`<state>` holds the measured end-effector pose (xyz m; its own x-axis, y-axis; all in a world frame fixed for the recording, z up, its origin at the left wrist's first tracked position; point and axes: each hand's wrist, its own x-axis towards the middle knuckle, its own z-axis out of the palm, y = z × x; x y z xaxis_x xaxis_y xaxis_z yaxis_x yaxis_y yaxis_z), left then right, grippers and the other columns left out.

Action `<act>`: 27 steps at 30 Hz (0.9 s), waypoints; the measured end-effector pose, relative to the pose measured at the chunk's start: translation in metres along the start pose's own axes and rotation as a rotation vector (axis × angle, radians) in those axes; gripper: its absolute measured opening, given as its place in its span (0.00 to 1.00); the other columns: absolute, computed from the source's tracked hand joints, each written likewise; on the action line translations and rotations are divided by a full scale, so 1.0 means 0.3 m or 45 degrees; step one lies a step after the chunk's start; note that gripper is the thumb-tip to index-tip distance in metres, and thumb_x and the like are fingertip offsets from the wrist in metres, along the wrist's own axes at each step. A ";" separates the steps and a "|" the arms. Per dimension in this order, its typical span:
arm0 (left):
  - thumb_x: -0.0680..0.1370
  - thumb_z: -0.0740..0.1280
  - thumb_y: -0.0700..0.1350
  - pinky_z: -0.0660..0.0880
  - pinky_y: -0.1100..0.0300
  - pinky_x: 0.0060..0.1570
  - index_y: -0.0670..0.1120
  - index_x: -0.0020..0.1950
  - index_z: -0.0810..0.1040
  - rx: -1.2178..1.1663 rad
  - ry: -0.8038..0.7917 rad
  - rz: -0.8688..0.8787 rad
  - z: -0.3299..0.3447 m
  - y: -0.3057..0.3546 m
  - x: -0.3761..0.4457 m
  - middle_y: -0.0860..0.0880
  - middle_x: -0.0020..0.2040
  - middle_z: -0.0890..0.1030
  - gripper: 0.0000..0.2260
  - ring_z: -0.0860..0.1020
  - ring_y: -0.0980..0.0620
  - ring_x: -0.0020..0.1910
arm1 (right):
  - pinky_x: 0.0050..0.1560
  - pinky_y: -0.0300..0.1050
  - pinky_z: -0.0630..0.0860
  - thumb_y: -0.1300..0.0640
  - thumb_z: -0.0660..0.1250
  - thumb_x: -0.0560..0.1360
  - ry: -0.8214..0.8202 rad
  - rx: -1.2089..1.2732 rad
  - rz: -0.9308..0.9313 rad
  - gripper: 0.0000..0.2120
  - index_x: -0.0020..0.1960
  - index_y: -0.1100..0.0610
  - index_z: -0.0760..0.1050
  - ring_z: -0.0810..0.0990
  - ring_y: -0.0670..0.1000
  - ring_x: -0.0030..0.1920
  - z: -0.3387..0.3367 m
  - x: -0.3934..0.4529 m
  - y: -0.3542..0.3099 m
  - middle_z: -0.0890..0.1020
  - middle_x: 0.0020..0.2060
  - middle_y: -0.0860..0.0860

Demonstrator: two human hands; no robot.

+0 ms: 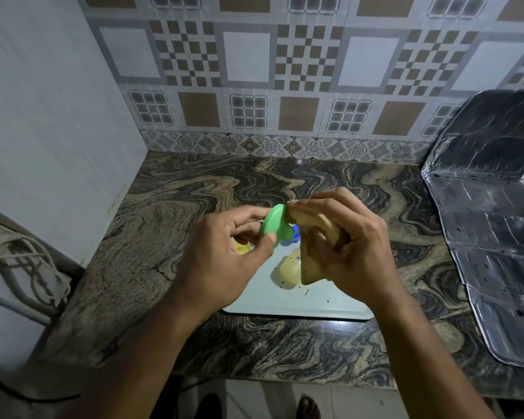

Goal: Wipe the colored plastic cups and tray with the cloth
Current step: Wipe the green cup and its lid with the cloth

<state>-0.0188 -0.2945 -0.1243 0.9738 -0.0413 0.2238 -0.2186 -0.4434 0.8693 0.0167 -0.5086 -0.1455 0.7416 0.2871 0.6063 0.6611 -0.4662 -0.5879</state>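
Overhead, we hold green cup in left hand, right hand pinching tan cloth against it; tray directly below grip; no writing legible.

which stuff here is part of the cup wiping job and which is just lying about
Part of the job:
- green cup, held in the left hand
- cloth, held in the right hand
- pale yellow cup, yellow cup and blue cup on the tray

Just lying about:
- foil sheet on the right
- cables on the left
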 end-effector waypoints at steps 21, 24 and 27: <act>0.69 0.77 0.48 0.78 0.58 0.50 0.44 0.57 0.83 -0.937 0.308 -0.493 0.066 -0.028 -0.029 0.46 0.52 0.89 0.18 0.86 0.47 0.54 | 0.53 0.49 0.84 0.58 0.72 0.80 0.334 0.609 0.568 0.11 0.61 0.52 0.82 0.85 0.50 0.54 0.069 -0.028 0.034 0.87 0.53 0.48; 0.69 0.78 0.48 0.78 0.57 0.50 0.44 0.55 0.83 -0.946 0.341 -0.524 0.080 -0.034 -0.033 0.44 0.52 0.89 0.17 0.86 0.48 0.53 | 0.53 0.53 0.84 0.57 0.72 0.79 0.343 0.634 0.603 0.12 0.62 0.55 0.82 0.86 0.52 0.54 0.097 -0.055 0.007 0.88 0.53 0.49; 0.70 0.77 0.48 0.78 0.55 0.51 0.44 0.55 0.83 -0.932 0.332 -0.500 0.082 -0.040 -0.032 0.45 0.52 0.89 0.16 0.86 0.49 0.52 | 0.56 0.53 0.85 0.58 0.72 0.79 0.331 0.668 0.598 0.13 0.63 0.57 0.81 0.87 0.54 0.56 0.117 -0.078 -0.013 0.88 0.55 0.51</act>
<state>-0.0241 -0.3110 -0.1477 0.9612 0.2400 -0.1361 0.0575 0.3081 0.9496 0.0009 -0.4840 -0.1762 0.9513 -0.0814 0.2972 0.2973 -0.0119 -0.9547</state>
